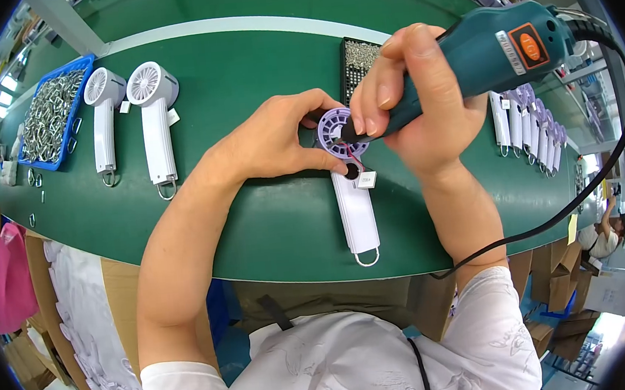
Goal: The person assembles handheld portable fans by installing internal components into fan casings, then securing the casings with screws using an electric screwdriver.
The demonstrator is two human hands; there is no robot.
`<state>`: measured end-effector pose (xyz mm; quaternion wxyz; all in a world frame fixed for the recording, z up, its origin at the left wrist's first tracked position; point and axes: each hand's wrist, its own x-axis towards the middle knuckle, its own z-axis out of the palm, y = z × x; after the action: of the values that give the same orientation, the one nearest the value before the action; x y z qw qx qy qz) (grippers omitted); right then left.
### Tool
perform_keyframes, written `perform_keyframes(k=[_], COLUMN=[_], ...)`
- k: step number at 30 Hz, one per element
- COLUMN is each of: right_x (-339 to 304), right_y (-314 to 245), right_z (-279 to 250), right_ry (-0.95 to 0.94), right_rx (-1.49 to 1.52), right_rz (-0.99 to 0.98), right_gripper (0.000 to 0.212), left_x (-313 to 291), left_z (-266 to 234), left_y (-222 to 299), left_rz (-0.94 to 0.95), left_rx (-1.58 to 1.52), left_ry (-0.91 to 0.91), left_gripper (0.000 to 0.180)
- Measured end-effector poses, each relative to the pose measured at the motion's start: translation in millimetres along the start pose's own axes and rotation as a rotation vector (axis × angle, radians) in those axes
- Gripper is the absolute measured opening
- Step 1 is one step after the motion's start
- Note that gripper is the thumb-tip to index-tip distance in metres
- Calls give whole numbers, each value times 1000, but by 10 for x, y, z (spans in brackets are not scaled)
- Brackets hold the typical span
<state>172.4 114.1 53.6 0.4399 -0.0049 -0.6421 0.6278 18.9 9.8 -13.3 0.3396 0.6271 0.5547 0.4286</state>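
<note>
A white handheld fan (356,210) with a purple round head lies on the green bench in front of me, its wire loop toward the near edge. Fingers and thumb of my left hand (285,138) are closed on the fan's head from the left. Red wire shows near its neck, beside a small white tag (365,181). My right hand (423,96) is wrapped round a dark green electric screwdriver (504,48), tilted with its tip down at the fan head. The exact contact point of the tip is hidden.
Two white fans (158,127) lie to the left, near a blue basket (70,145) of metal clips. A black tray (352,72) of small screws stands behind my hands. Several more fans (526,128) lie at right. The screwdriver's black cable (587,193) loops down the right side.
</note>
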Motion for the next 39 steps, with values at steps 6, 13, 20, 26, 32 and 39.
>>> perform_keyframes(k=[6,13,20,26,32,39], right_x=[-8,-33,-13,-29,-111,174], right_y=[-15,-56,26,43,-271,-428], right_z=[178,439,399,373,424,-918], right_ry=[-54,114,0,-22,90,-14], right_rx=[-78,-44,-127,-31,206,-32], right_rz=[49,247,140,177,275,-175], right_gripper=[14,21,36,32,16,34], left_x=[-25,37,33,30,31,38], left_z=[-6,-47,-260,-81,-73,-37], left_y=[-10,-123,-95,-157,-154,-68], left_rz=[26,56,6,56,61,44], left_rx=[-72,8,-389,19,-196,-42], left_ry=[16,0,-277,6,-115,-50], left_gripper=[55,59,49,58,57,72])
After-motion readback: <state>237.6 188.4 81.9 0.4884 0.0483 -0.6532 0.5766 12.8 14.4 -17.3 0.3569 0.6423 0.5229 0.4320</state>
